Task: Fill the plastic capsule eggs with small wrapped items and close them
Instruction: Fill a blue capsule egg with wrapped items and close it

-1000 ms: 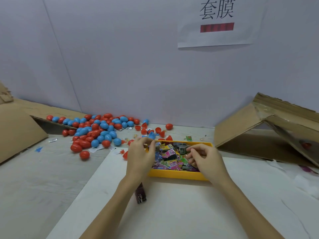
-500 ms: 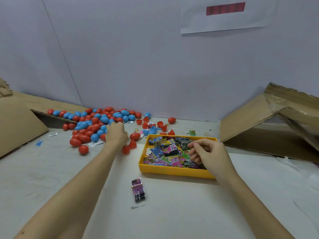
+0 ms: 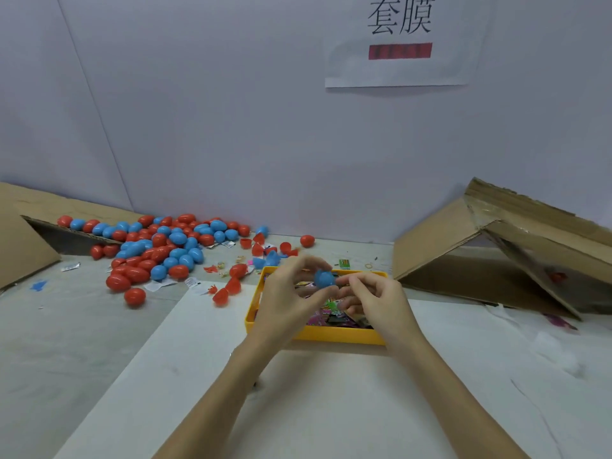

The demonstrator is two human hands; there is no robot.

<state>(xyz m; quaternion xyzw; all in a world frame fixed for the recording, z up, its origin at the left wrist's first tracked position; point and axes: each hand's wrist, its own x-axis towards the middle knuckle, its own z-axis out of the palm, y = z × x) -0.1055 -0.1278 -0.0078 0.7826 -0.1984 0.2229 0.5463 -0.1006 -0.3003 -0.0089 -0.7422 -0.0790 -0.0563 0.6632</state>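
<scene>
Above the yellow tray (image 3: 331, 338) of colourful small wrapped items (image 3: 326, 314), both hands meet on a blue capsule egg (image 3: 324, 279). My left hand (image 3: 291, 299) grips the egg from the left with thumb and curled fingers. My right hand (image 3: 372, 301) has curled fingers, and its fingertips pinch the egg's right end. Whether a wrapped item sits between those fingers is hidden. A big pile of red and blue capsule eggs (image 3: 159, 246) lies at the far left of the table.
Loose red egg halves (image 3: 228, 291) and scraps lie between the pile and the tray. An opened cardboard box (image 3: 470, 250) stands at the right and another cardboard piece (image 3: 20, 250) at the left. A paper sign (image 3: 400, 41) hangs on the wall.
My left hand reached out to the egg pile, then came back over the tray holding a blue egg. My right hand rose from the wrapped items to meet it.
</scene>
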